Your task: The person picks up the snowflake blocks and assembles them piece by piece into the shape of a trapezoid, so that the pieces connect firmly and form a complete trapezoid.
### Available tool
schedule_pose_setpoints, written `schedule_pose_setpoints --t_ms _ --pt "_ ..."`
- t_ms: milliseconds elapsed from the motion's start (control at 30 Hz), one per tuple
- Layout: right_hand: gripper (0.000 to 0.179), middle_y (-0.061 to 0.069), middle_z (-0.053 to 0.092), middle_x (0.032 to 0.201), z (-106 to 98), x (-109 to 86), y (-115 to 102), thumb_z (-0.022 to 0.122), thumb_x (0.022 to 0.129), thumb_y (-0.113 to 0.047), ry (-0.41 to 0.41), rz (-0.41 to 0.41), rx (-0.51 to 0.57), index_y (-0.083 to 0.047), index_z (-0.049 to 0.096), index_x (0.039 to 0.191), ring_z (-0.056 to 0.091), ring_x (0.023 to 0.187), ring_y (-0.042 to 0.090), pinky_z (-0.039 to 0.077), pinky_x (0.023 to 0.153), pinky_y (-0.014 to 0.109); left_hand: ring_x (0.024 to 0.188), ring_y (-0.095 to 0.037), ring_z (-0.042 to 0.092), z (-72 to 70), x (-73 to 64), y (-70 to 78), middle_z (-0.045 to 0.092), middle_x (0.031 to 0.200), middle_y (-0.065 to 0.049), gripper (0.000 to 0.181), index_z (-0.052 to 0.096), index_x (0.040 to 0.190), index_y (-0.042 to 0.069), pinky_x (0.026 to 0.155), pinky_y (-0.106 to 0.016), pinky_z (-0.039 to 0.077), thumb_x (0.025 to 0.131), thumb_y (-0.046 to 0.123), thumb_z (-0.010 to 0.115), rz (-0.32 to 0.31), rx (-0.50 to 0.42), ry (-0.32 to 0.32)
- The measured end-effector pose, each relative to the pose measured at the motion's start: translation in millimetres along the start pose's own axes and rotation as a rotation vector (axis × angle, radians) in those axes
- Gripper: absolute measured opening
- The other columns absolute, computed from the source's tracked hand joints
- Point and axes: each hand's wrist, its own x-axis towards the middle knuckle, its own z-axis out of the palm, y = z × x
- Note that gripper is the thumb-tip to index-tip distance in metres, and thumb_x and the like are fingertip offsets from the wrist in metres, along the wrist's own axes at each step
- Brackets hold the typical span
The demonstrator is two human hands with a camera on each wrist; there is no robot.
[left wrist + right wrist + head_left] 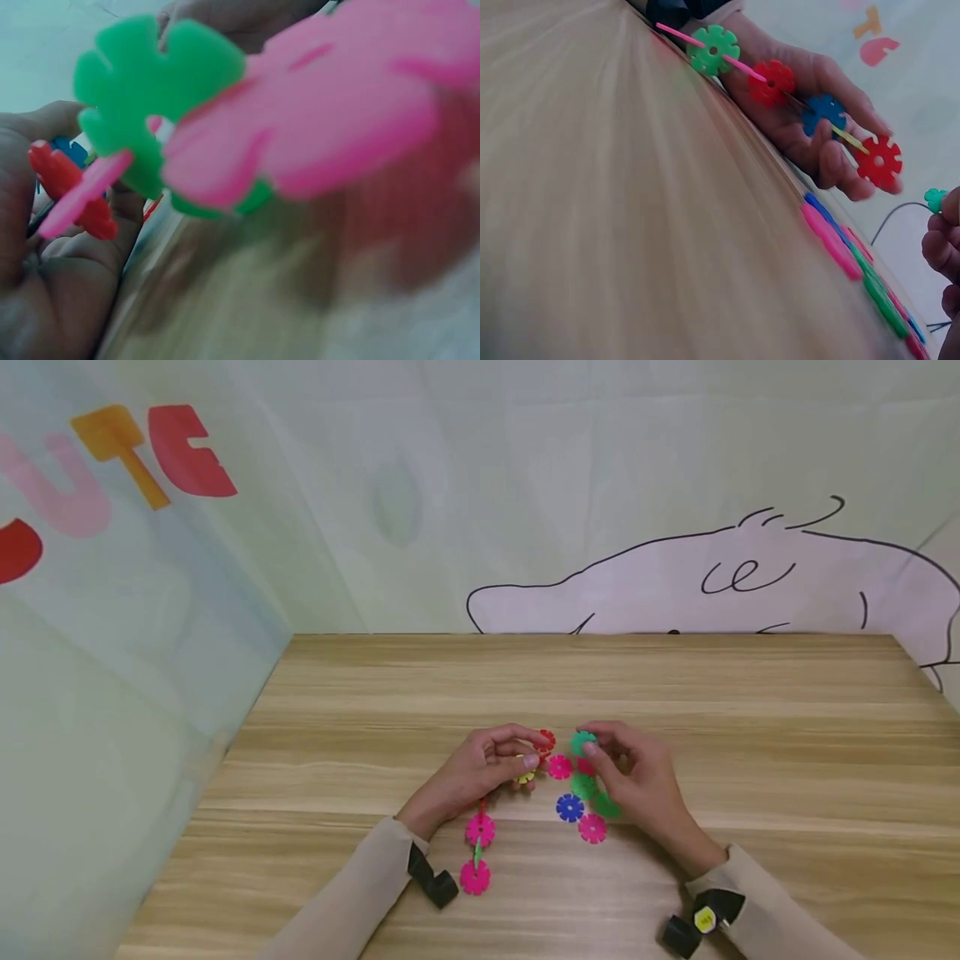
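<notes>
My left hand (476, 772) holds a chain of notched plastic snowflake discs. Its tail hangs below the wrist, with pink discs (481, 830) joined by an edge-on green one. Seen from the right wrist, the chain runs over the palm through a green disc (714, 50), a blue disc (823, 114) and an edge-on yellow disc (849, 139) to a red disc (880, 161) at the fingertips. My right hand (648, 781) pinches a single teal-green disc (582, 743) between thumb and fingers, apart from the red end. A large pink disc (337, 105) blurs close to the left wrist camera.
Loose discs lie on the wooden table (337, 693) between and below the hands: a blue one (570, 807), pink ones (592, 828) and green ones (606, 806), some partly behind the right hand. A printed cloth (420, 510) hangs behind the table.
</notes>
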Motion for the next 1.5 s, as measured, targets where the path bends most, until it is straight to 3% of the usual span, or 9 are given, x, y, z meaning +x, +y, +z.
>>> schedule_pose_setpoints --t_ms 300,600,900,1167,1300,1500 --pt "0.023 0.004 0.077 0.089 21.2 3.5 -11.2 0.073 0.100 -0.002 -0.079 0.024 0.093 -0.011 0.075 0.122 0.062 0.069 0.006 0.049 0.061 0.023 0.086 -0.011 0.074 -1.0 0.5 -1.7 0.078 0.113 -0.004 0.036 0.065 0.141 0.015 0.076 -0.021 0.055 0.106 0.021 0.069 0.020 0.030 -0.003" --pt "0.022 0.006 0.076 0.082 21.8 4.5 -14.1 0.070 0.102 -0.003 -0.138 0.077 0.169 -0.008 0.073 0.123 0.067 0.065 0.018 0.056 0.062 0.025 0.084 -0.011 0.072 -0.2 0.1 -0.3 0.078 0.117 -0.008 0.037 0.065 0.141 0.018 0.074 -0.022 0.055 0.105 0.022 0.071 0.027 0.063 0.015" --pt "0.017 0.014 0.077 0.081 22.5 7.1 -13.9 0.066 0.104 -0.001 -0.222 0.107 0.300 -0.002 0.072 0.120 0.070 0.063 0.015 0.062 0.063 0.030 0.082 -0.010 0.071 -1.2 1.2 -4.7 0.079 0.098 0.000 0.046 0.057 0.146 0.016 0.073 -0.022 0.053 0.103 0.022 0.074 0.135 0.052 0.000" --pt "0.017 0.010 0.077 0.074 31.5 8.5 -18.1 0.067 0.101 0.005 -0.210 0.023 0.244 0.001 0.072 0.117 0.070 0.063 0.010 0.060 0.068 0.024 0.074 -0.008 0.071 -4.0 2.5 -6.1 0.076 0.095 0.006 0.067 0.046 0.153 0.006 0.070 -0.021 0.050 0.100 0.033 0.078 0.177 0.031 -0.009" --pt "0.018 0.008 0.077 0.075 32.9 7.9 -17.4 0.067 0.101 0.004 -0.203 -0.008 0.209 -0.001 0.071 0.118 0.070 0.061 0.011 0.060 0.067 0.024 0.074 -0.009 0.070 -2.3 2.2 -4.7 0.076 0.094 0.005 0.060 0.048 0.152 0.005 0.069 -0.020 0.049 0.102 0.022 0.076 0.168 0.036 0.012" --pt "0.023 0.006 0.079 0.081 30.7 5.4 -15.1 0.069 0.101 0.002 -0.159 -0.018 0.171 -0.003 0.070 0.124 0.070 0.061 0.013 0.060 0.062 0.026 0.071 -0.007 0.062 2.3 2.5 -2.4 0.076 0.089 0.004 0.045 0.059 0.144 0.014 0.062 -0.019 0.043 0.102 0.016 0.074 0.104 0.027 0.068"
